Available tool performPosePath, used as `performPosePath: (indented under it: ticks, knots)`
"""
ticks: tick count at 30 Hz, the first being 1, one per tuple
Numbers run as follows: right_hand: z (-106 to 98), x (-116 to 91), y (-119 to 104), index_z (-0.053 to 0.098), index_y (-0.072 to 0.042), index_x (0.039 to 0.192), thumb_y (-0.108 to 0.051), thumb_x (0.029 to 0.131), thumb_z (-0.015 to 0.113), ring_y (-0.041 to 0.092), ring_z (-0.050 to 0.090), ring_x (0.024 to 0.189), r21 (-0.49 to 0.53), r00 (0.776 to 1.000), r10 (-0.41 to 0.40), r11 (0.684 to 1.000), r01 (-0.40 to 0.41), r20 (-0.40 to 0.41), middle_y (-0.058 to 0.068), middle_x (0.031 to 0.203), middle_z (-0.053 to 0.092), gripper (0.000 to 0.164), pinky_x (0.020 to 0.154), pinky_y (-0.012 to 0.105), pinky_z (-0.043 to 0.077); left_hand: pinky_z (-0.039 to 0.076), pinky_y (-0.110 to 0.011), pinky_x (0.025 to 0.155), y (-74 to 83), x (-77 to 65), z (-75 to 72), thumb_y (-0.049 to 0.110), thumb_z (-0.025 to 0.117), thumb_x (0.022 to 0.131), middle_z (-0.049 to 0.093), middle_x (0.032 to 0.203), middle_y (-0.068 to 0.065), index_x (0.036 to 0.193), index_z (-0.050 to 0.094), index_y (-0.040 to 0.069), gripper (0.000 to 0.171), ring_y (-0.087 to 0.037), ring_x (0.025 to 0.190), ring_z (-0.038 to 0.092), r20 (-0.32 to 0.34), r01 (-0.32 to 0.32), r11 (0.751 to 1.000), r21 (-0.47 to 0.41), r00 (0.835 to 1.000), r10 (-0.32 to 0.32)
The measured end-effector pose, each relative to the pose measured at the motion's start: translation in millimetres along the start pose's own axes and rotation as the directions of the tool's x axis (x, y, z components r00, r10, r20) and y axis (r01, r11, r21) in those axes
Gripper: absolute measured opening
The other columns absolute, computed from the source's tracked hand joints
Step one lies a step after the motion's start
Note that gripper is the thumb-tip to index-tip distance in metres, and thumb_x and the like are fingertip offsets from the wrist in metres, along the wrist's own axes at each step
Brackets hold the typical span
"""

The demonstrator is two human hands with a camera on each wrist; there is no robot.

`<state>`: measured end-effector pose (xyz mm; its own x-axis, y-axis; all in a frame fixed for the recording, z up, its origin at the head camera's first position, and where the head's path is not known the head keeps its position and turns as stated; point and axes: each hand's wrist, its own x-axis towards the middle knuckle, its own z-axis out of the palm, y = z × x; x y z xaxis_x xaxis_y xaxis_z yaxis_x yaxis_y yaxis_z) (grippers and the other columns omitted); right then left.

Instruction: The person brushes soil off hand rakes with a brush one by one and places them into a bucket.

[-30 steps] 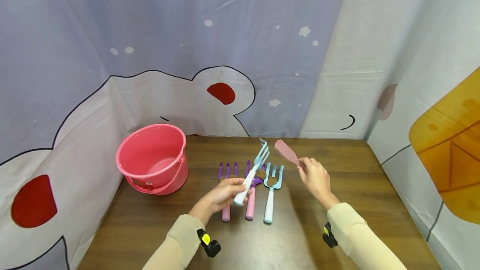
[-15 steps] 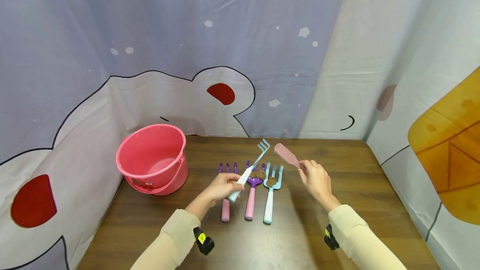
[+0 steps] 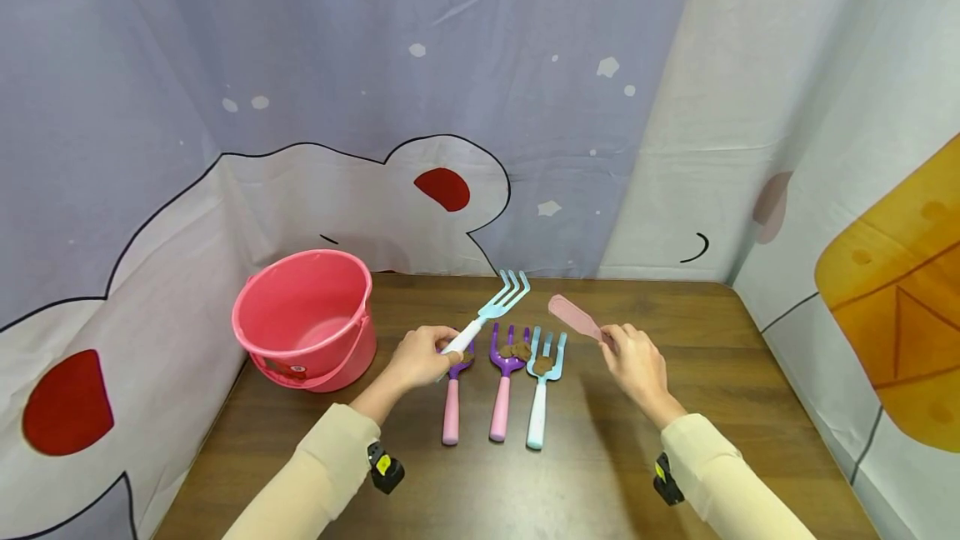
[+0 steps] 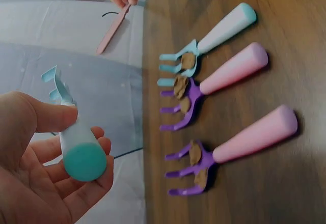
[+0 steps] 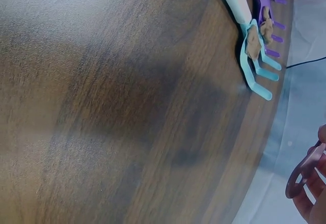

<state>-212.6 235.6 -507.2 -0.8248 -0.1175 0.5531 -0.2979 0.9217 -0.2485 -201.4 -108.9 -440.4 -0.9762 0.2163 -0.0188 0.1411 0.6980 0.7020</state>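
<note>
My left hand (image 3: pixel 417 359) grips the white handle of a light-blue toy garden rake (image 3: pixel 504 297), held above the table with its bent tines up and to the right. In the left wrist view the rake's handle (image 4: pixel 84 152) lies between thumb and curled fingers, teal end toward the camera. My right hand (image 3: pixel 636 363) pinches one end of a flat pink spatula-like tool (image 3: pixel 573 315), raised off the table. Between the hands lie two purple forks with pink handles, the left fork (image 3: pixel 451 411) and the middle fork (image 3: pixel 501 407), and a light-blue fork (image 3: pixel 537 415). Brown clay-like lumps (image 3: pixel 515 350) sit on their heads.
A pink bucket (image 3: pixel 360 361) with its handle lowered stands at the left of the wooden table (image 3: pixel 600 482). A printed curtain (image 3: pixel 420 90) hangs behind the table's back edge and along both sides.
My left hand has moved left with the rake, uncovering more of the middle fork and the left fork's handle. The rake has turned. My right hand and the pink tool have dipped slightly.
</note>
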Motion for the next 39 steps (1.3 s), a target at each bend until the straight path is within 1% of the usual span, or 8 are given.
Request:
performPosePath:
  ticks: [4,7,13,19,22,27,33,39]
  knots:
    - [-1,-1,2,0.067,-0.01,0.094,-0.011,0.073,0.073,0.03,0.059,0.071,-0.007,1.0,-0.001,1.0,0.001,-0.002,0.008,0.082,0.064,0.022,0.057,0.046,0.048,0.038,-0.027,0.054,0.7,-2.1,-15.1,0.019,0.069,0.076,0.065,0.073,0.007,0.101,0.068,0.015,0.026,-0.008,0.061,0.054,-0.015,0.017,0.997,0.081,1.0,-0.016]
    - [-1,-2,3,0.067,-0.01,0.094,-0.011,0.073,0.073,0.03,0.06,0.072,-0.012,1.0,0.003,1.0,-0.003,0.009,0.009,0.084,0.064,0.022,0.057,0.046,0.049,0.038,-0.028,0.052,1.9,-3.1,-23.4,0.02,0.068,0.076,0.065,0.074,0.007,0.102,0.068,0.018,0.026,-0.009,0.062,0.054,-0.04,0.021,0.989,0.147,0.999,-0.016]
    - [-2,-4,3,0.067,-0.01,0.095,-0.012,0.073,0.073,0.03,0.06,0.074,-0.019,1.0,0.002,1.0,-0.001,0.023,0.008,0.084,0.064,0.023,0.058,0.045,0.049,0.035,-0.03,0.047,2.6,-4.9,-39.7,0.022,0.067,0.077,0.059,0.069,0.004,0.102,0.067,0.022,0.024,-0.015,0.06,0.051,-0.069,0.01,0.953,0.303,0.998,0.012]
    - [-1,-4,3,0.067,-0.01,0.094,-0.012,0.073,0.073,0.03,0.06,0.074,-0.024,1.0,-0.004,1.0,0.004,0.02,0.008,0.084,0.064,0.022,0.058,0.045,0.049,0.034,-0.03,0.048,0.7,-5.7,-56.1,0.021,0.067,0.077,0.06,0.072,0.002,0.103,0.068,0.021,0.026,-0.016,0.061,0.05,-0.077,-0.017,0.937,0.35,0.996,0.046]
    - [-1,-5,4,0.067,-0.011,0.094,-0.013,0.073,0.073,0.03,0.06,0.074,-0.028,1.0,-0.005,1.0,0.006,0.025,0.007,0.083,0.063,0.022,0.058,0.045,0.048,0.035,-0.03,0.048,-1.2,-6.6,-65.3,0.021,0.067,0.078,0.062,0.075,0.0,0.105,0.067,0.02,0.027,-0.017,0.061,0.05,-0.084,-0.01,0.926,0.378,0.995,0.045]
    - [-1,-6,5,0.067,-0.012,0.094,-0.013,0.073,0.073,0.03,0.06,0.075,-0.03,0.999,0.001,1.0,0.001,0.037,0.007,0.083,0.063,0.022,0.058,0.045,0.048,0.037,-0.032,0.047,-5.9,-8.3,-82.5,0.02,0.066,0.079,0.063,0.078,-0.003,0.109,0.066,0.02,0.03,-0.021,0.058,0.051,-0.103,0.031,0.901,0.432,0.995,0.015]
    - [0,-8,5,0.067,-0.011,0.094,-0.012,0.073,0.073,0.031,0.06,0.075,-0.027,0.999,0.001,1.0,0.0,0.048,0.007,0.084,0.063,0.022,0.058,0.046,0.049,0.04,-0.033,0.047,-12.8,-12.0,-100.5,0.019,0.065,0.079,0.062,0.08,-0.006,0.111,0.064,0.016,0.032,-0.021,0.058,0.051,-0.125,0.076,0.891,0.448,0.992,-0.021]
    - [-1,-7,4,0.067,-0.011,0.094,-0.012,0.073,0.074,0.031,0.06,0.076,-0.032,0.998,0.008,0.999,-0.006,0.062,0.007,0.084,0.063,0.022,0.058,0.046,0.049,0.041,-0.033,0.046,-21.2,-17.3,-116.3,0.017,0.064,0.078,0.063,0.084,-0.009,0.112,0.063,0.012,0.034,-0.022,0.058,0.051,-0.144,0.098,0.877,0.471,0.989,-0.034]
